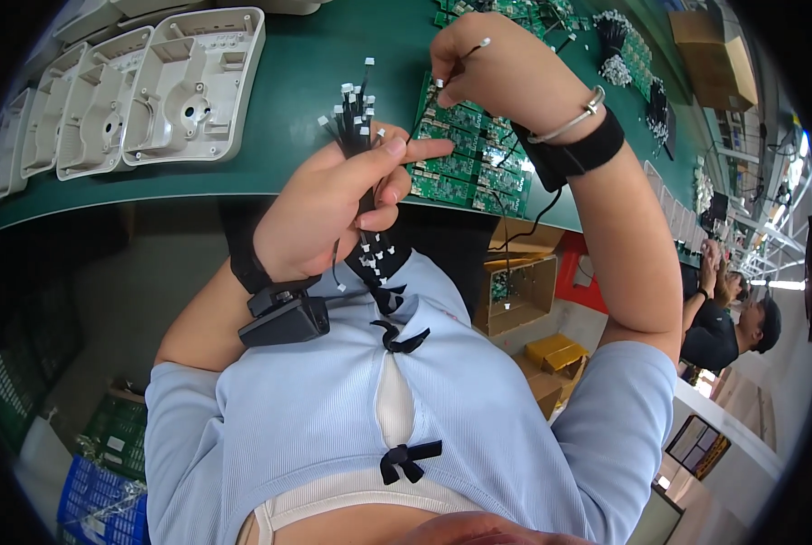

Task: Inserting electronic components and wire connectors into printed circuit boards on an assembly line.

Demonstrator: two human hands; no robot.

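LH: wires; ctn: PCB

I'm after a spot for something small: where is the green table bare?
The widest bare patch of green table lies between the pale plastic housings and the left hand with its cable bundle. It is crowded around the right hand: circuit boards lie nearer the body, more cables farther right.

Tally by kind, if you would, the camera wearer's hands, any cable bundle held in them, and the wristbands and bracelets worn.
Left hand and right hand: 2
Black cable bundle, in the left hand: 1
Black wristbands, one per arm: 2
Silver bracelet: 1
Total: 6
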